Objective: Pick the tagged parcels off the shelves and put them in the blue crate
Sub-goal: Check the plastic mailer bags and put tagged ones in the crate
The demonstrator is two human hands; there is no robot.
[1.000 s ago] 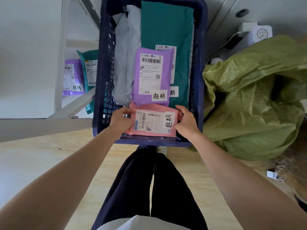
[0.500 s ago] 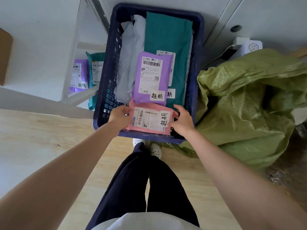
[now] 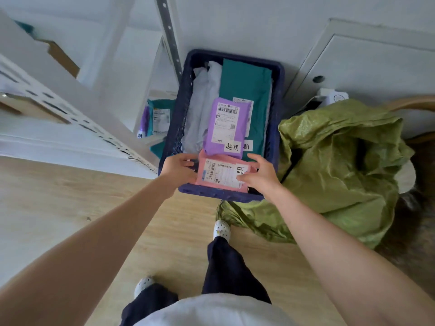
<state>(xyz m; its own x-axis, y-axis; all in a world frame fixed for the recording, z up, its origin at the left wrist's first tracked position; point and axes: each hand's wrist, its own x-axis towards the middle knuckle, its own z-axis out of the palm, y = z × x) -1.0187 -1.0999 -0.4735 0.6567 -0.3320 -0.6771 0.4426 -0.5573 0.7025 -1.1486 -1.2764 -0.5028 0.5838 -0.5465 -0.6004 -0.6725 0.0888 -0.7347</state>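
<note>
Pale wood flooring runs under my feet to a white wall, where the blue crate sits on the floor, its long axis pointing away from me. White shelving stands on my left and a crumpled green sack touches the crate's right side.

Straight ahead and below me, the pink parcel lies inside the crate at its near end. Its long axis runs left to right, across the crate rather than along it, so each short edge meets one hand. My left hand has its fingers curled round the left edge. My right hand pinches the right edge, thumb down on the label and fingers loosely spread. Neither hand is nearer than the other, and the parcel looks as good as set down, so I judge that letting go is all this one needs.

Counting the crate, I make out four parcels. Besides the pink one there is one purple parcel overlapping its far edge, one teal parcel beneath that, and one white parcel along the left wall. The white folds could hide a second. Handwritten tags show on the pink, purple and teal ones.

Two more wait on the low shelf left of the crate: a purple shelf parcel and a teal shelf parcel. They lie on my left hand's side.
</note>
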